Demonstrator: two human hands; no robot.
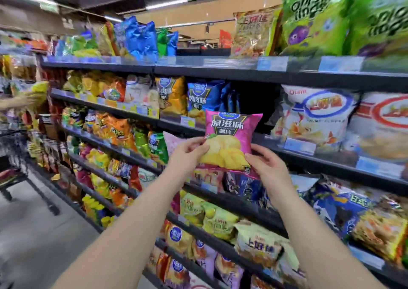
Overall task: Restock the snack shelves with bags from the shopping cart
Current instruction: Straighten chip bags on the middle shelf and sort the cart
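Note:
A pink chip bag with yellow crisps printed on it is held upright in front of the snack shelves. My left hand pinches its lower left edge. My right hand grips its lower right corner. The bag is level with the second shelf, in front of a dark gap between blue bags and a white bag. The shopping cart stands at the far left, blurred.
Dark shelves run from lower right to upper left, packed with chip bags: green bags on top, purple and yellow bags below. Another person's arm reaches in at the far left. Grey aisle floor lies at the lower left.

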